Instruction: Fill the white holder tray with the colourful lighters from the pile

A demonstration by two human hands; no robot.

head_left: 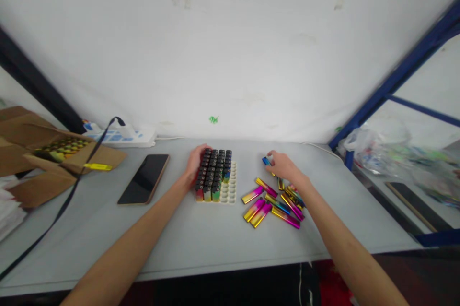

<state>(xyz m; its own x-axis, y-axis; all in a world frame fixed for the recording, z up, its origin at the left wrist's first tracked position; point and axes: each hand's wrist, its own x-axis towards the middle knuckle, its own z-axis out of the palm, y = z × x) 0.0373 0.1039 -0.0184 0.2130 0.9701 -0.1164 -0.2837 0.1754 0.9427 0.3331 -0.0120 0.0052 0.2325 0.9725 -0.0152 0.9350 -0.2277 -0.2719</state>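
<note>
A white tray (233, 186) with round slots stands on the grey table, its left part filled with rows of black-topped lighters (212, 169). My left hand (196, 164) is wrapped round the tray's left side, against the lighters there. Slots along the tray's right side and front right show bare. To the right, my right hand (282, 164) pinches a blue and gold metallic piece (266, 161) between its fingertips. Below that hand lies a loose pile of shiny gold, magenta and blue pieces (268, 207), partly hidden by my right forearm.
A phone (144, 179) lies left of the tray. Further left are an open cardboard box (108, 155) holding more lighters, a black strap (68, 200) and a white power strip (136, 139). A blue metal frame (377, 97) and plastic bags (398, 157) are at the right.
</note>
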